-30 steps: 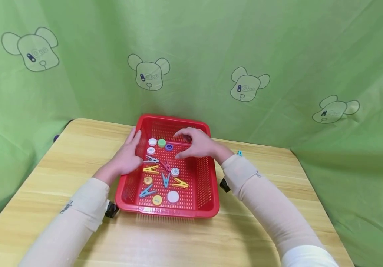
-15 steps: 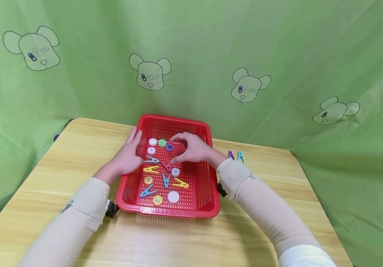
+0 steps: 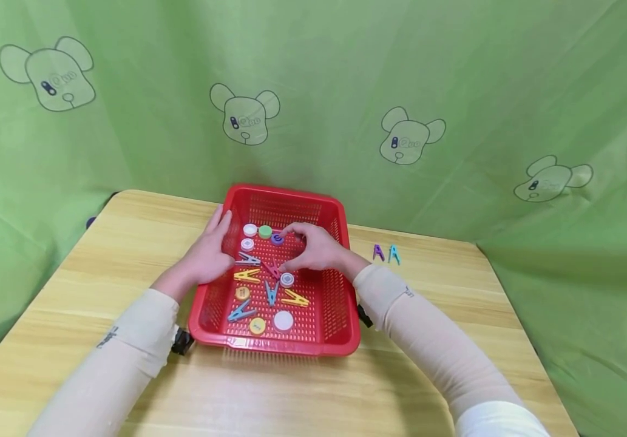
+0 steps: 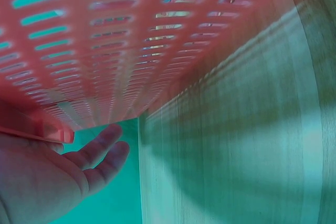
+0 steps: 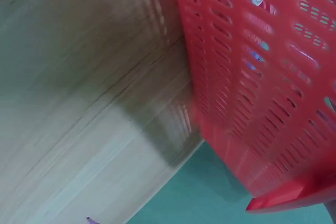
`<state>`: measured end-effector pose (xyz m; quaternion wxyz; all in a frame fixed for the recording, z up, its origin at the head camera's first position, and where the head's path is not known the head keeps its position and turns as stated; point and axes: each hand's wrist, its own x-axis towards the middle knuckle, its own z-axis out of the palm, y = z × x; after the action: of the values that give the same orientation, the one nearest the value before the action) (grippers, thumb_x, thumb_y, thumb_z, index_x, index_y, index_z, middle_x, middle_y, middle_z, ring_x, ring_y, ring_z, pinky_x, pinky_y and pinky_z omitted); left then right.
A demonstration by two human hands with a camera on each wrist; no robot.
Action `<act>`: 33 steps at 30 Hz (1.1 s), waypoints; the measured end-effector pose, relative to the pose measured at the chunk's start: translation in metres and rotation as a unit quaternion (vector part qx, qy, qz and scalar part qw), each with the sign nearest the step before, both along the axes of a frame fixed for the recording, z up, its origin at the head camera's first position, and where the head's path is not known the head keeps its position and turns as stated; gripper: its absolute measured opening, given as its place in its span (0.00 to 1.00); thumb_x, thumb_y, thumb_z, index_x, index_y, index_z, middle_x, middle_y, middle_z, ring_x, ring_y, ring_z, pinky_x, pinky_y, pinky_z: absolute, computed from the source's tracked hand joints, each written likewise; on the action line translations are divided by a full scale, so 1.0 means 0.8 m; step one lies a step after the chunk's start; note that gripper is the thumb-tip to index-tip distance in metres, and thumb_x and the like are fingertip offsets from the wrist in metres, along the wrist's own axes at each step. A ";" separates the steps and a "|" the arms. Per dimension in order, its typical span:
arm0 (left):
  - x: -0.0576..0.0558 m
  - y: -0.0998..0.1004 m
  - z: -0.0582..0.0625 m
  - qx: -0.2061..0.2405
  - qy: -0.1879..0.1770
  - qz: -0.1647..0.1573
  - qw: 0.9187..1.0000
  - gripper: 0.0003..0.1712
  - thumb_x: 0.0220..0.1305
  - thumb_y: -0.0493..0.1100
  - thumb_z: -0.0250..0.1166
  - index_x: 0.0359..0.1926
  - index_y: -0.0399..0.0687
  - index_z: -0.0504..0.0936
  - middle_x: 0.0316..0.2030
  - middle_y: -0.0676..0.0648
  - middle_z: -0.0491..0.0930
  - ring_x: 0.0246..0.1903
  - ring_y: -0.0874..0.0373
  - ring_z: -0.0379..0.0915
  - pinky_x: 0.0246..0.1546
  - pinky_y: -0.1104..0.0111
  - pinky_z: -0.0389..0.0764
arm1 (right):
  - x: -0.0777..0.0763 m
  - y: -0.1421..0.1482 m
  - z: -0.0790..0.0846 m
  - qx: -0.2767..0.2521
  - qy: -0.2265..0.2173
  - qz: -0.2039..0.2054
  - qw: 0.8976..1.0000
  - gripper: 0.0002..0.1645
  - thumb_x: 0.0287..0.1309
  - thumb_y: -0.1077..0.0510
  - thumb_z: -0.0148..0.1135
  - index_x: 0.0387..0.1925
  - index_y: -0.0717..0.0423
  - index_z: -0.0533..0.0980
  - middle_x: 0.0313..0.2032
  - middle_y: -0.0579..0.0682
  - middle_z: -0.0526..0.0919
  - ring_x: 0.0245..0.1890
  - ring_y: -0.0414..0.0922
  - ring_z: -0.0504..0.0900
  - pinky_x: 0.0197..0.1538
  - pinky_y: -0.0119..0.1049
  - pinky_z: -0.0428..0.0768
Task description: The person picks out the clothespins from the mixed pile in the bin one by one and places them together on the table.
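Fingers (image 3: 294, 226) of the right hand (image 3: 320, 249) arch wide inside the red basket (image 3: 275, 348), between a red clip (image 3: 272, 268) and a purple cap (image 3: 277, 239).
I cannot tell whether either is touched. At nine o'clock the left hand (image 3: 207, 258) rests over the rim; the left wrist view shows its fingers loosely extended outside the wall. Both wrist views show rounded slots in the plastic sides; only the head view shows the round caps and A-shaped clips whole. Toward three o'clock, a purple clip (image 3: 379, 252) and a blue clip (image 3: 394, 254) lie on the wood-grained desk (image 3: 269, 400).
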<state>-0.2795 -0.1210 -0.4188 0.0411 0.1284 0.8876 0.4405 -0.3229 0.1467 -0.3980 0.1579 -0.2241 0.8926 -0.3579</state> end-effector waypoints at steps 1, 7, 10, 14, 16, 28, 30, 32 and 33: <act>0.000 0.000 0.000 0.000 -0.001 0.000 1.000 0.59 0.53 0.28 0.61 0.80 0.45 0.38 0.78 0.53 0.22 0.75 0.40 0.33 0.62 0.45 0.68 | 0.000 0.000 -0.002 0.002 0.002 -0.001 1.000 0.40 0.46 0.52 0.81 0.61 0.54 0.74 0.56 0.59 0.75 0.55 0.57 0.75 0.47 0.42 0.84; 0.000 -0.001 0.001 -0.002 -0.003 0.000 1.000 0.60 0.52 0.28 0.62 0.80 0.45 0.37 0.77 0.53 0.22 0.75 0.39 0.34 0.62 0.45 0.67 | -0.002 -0.005 -0.007 0.012 0.019 -0.001 1.000 0.40 0.45 0.52 0.81 0.60 0.53 0.75 0.56 0.57 0.76 0.53 0.54 0.75 0.49 0.42 0.83; 0.000 -0.002 0.001 -0.005 -0.001 0.001 1.000 0.59 0.52 0.28 0.61 0.80 0.44 0.37 0.77 0.53 0.22 0.75 0.40 0.34 0.63 0.45 0.66 | -0.004 -0.006 -0.010 0.018 0.008 -0.006 1.000 0.40 0.44 0.51 0.81 0.61 0.52 0.75 0.56 0.55 0.76 0.53 0.53 0.77 0.49 0.43 0.84; -0.001 -0.001 0.001 -0.007 0.000 0.000 1.000 0.59 0.53 0.28 0.62 0.80 0.44 0.37 0.77 0.53 0.21 0.75 0.40 0.33 0.63 0.45 0.66 | -0.005 -0.007 -0.015 0.034 -0.003 -0.005 0.999 0.40 0.45 0.50 0.81 0.61 0.51 0.75 0.57 0.55 0.75 0.53 0.52 0.75 0.50 0.42 0.83; -0.001 0.000 0.001 -0.007 0.000 -0.001 1.000 0.59 0.53 0.27 0.62 0.80 0.44 0.37 0.77 0.53 0.21 0.75 0.40 0.34 0.63 0.45 0.67 | -0.005 -0.007 -0.017 0.045 -0.001 0.001 0.999 0.40 0.45 0.50 0.81 0.61 0.51 0.76 0.57 0.55 0.75 0.53 0.53 0.74 0.50 0.41 0.81; -0.001 0.002 0.004 -0.003 -0.002 -0.001 1.000 0.59 0.54 0.27 0.62 0.80 0.45 0.38 0.77 0.53 0.21 0.75 0.39 0.35 0.58 0.46 0.72 | -0.006 -0.011 -0.018 0.090 0.000 0.027 0.996 0.37 0.47 0.51 0.80 0.59 0.47 0.76 0.55 0.51 0.76 0.52 0.49 0.76 0.51 0.41 0.81; 0.000 0.001 0.003 -0.006 -0.002 0.000 1.000 0.59 0.54 0.27 0.62 0.80 0.45 0.38 0.77 0.53 0.21 0.75 0.39 0.36 0.58 0.46 0.72 | -0.006 -0.012 -0.021 0.102 0.006 0.027 0.994 0.36 0.47 0.50 0.80 0.59 0.46 0.76 0.56 0.50 0.76 0.53 0.47 0.76 0.53 0.41 0.80; 0.001 0.002 0.003 -0.006 -0.002 0.000 1.000 0.59 0.53 0.27 0.62 0.80 0.45 0.38 0.77 0.53 0.22 0.75 0.39 0.36 0.59 0.46 0.72 | -0.007 -0.013 -0.024 0.115 0.011 0.025 0.993 0.35 0.48 0.49 0.79 0.59 0.45 0.76 0.57 0.49 0.75 0.54 0.47 0.75 0.54 0.42 0.80; 0.001 0.002 0.003 -0.006 -0.001 -0.001 1.000 0.59 0.53 0.27 0.62 0.80 0.44 0.38 0.78 0.52 0.22 0.75 0.38 0.36 0.59 0.46 0.72 | -0.006 -0.014 -0.025 0.120 0.014 0.024 0.992 0.35 0.48 0.49 0.79 0.59 0.44 0.76 0.57 0.48 0.75 0.54 0.46 0.74 0.54 0.43 0.80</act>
<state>-0.2790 -0.1198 -0.4166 0.0433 0.1281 0.8900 0.4354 -0.3279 0.1356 -0.4182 0.1793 -0.2296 0.9257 -0.2411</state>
